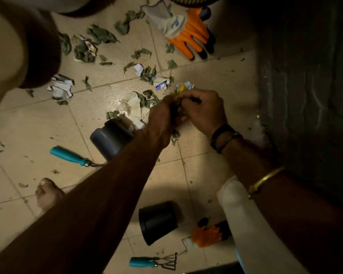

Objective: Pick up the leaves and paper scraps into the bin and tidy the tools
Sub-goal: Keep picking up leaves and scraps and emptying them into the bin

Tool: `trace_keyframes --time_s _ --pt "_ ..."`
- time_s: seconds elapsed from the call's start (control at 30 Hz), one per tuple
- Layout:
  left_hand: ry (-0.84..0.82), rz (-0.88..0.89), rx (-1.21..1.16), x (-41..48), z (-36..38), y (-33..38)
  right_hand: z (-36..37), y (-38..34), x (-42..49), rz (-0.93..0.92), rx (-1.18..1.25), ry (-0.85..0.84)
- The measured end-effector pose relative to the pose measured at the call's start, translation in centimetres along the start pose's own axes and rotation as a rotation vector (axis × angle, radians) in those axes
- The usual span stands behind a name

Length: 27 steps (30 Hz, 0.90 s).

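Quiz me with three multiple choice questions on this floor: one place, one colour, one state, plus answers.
1. Where is the hand rake? A) in a hand B) on the floor by the nearer black pot C) on a glove
2. Its handle's colour? A) red B) yellow C) teal
3. What is the right hand doing? A) gripping a paper scrap B) lying flat C) holding a pot
Answers: 1 B, it lies on the tiles by that pot; 2 C, the handle is teal; 3 A, fingers curl round the scrap.

One head-worn wide-angle camera looks steeply down, close above the tiled floor point(206, 76).
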<state>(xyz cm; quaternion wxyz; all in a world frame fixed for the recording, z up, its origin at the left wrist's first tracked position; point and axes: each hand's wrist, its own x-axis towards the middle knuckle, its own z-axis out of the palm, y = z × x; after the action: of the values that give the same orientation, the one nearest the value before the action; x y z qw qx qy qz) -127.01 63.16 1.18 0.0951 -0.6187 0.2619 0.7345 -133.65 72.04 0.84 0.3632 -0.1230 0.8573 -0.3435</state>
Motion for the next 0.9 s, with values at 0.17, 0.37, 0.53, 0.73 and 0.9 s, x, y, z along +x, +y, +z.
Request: trace_keyframes --time_s 0.17,0.37,0.53,0.73,0.9 --pt "-0.007 -0.012 -0.038 -0.4 -1.4 0.6 2.1 -1.9 -1.4 -0.110 -0.123 0.045" --pt "-0.091 0.007 -0.247 -0.4 -3.6 1.9 1.8 -2.3 0.6 0.007 -0.014 0.188" --pt "-0.113 0.017 -0.406 0.4 -7.4 2.6 3.2 0.9 3.8 0.288 -0.424 0.016" --pt "-0.110 0.076 -0.530 0.0 -11.9 4.3 6.7 1.7 5.0 0.143 -0.653 -0.071" --pt "-0.092 0.105 -0.559 -0.7 -14.8 5.3 5.4 1.3 2.9 0.003 -0.472 0.040"
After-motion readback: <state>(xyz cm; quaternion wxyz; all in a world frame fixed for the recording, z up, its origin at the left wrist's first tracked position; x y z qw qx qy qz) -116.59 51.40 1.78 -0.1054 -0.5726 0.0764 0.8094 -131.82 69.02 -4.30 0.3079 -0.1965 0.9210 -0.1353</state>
